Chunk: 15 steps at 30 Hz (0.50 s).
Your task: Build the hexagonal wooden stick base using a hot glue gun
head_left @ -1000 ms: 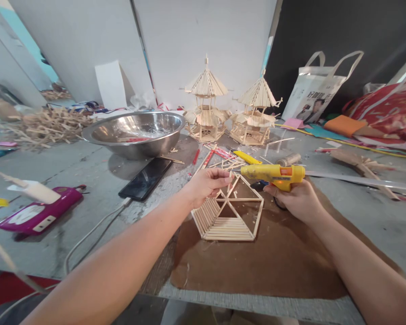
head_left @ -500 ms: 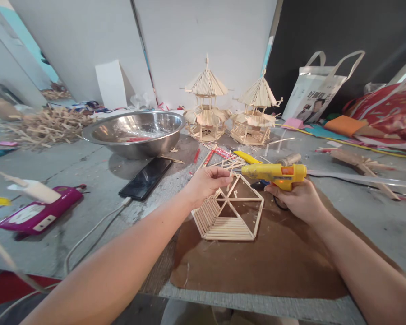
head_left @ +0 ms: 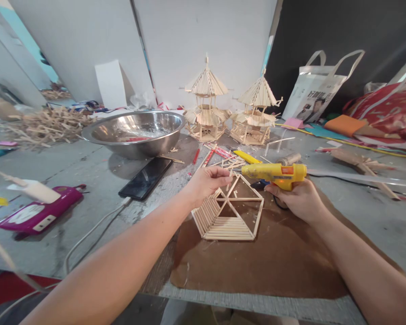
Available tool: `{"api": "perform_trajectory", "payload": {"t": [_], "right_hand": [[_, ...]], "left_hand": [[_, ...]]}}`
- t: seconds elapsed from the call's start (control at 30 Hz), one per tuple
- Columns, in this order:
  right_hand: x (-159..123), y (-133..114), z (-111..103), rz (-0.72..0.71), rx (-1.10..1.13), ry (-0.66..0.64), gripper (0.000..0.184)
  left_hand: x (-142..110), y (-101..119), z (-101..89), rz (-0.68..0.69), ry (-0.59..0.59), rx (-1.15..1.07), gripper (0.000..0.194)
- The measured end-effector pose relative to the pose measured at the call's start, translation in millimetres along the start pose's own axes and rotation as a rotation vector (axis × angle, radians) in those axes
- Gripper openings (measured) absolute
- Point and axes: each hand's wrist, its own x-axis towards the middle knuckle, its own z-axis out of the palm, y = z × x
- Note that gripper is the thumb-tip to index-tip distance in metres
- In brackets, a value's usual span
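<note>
My right hand (head_left: 299, 196) grips a yellow hot glue gun (head_left: 274, 174), its nozzle pointing left. Between thumb and fingertips of my left hand (head_left: 211, 183) is a short wooden stick (head_left: 230, 177), close to the nozzle. Below both hands lies a hexagonal frame of wooden sticks (head_left: 233, 229) with spokes meeting near its centre. Rows of sticks fill its front and left sections, while the right sections are open between the spokes. My left hand hides part of the far left side of the frame.
The frame rests on a brown board (head_left: 257, 266). Behind stand two stick pagodas (head_left: 207, 104). A steel bowl (head_left: 135, 133), a phone (head_left: 147, 178) with a cable and a purple power strip (head_left: 42, 210) lie left. A yellow cutter (head_left: 246, 157) and loose sticks lie beyond my hands.
</note>
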Motion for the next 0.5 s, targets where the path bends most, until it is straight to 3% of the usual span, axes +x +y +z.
{"api": "perform_trajectory", "payload": {"t": [0.27, 0.5], "right_hand": [[-1.8, -4.3, -3.1, -0.055, -0.074, -0.074, 0.026], [-0.6, -11.7, -14.8, 0.002, -0.355, -0.412, 0.036]], "left_hand": [[3.3, -0.9, -5.4, -0.013, 0.041, -0.010, 0.024], [5.6, -1.8, -10.1, -0.069, 0.018, 0.086, 0.022]]}}
